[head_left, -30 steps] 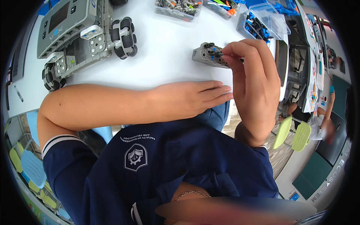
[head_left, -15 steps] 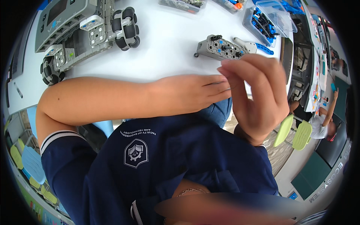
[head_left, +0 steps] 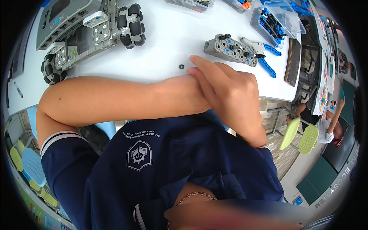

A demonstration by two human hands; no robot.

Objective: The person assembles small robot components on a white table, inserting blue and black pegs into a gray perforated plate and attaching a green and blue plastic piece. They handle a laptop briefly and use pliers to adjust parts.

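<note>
A small black ring (head_left: 181,66) lies on the white table. My right hand (head_left: 235,90) reaches left over my left wrist. Its index finger and thumb are stretched out and apart, their tips just right of the ring without touching it. From the left my left forearm (head_left: 126,97) runs along the table's near edge; my left hand is hidden behind the right one. Beyond my hands stands a grey perforated block (head_left: 230,49) with black and blue pins and a black shaft. Pliers with blue handles (head_left: 267,68) lie behind and beside it.
A grey robot base (head_left: 82,51) with a black roller wheel (head_left: 131,26) occupies the left. At the back right is an open clear box of black and blue parts (head_left: 270,25). A dark phone (head_left: 293,61) lies near the right edge. Another person (head_left: 329,126) is farther right.
The black ring has moved left and nearer, away from the grey block. My right hand has come down and left after being raised, its thumb and index now apart. My left hand has become covered.
</note>
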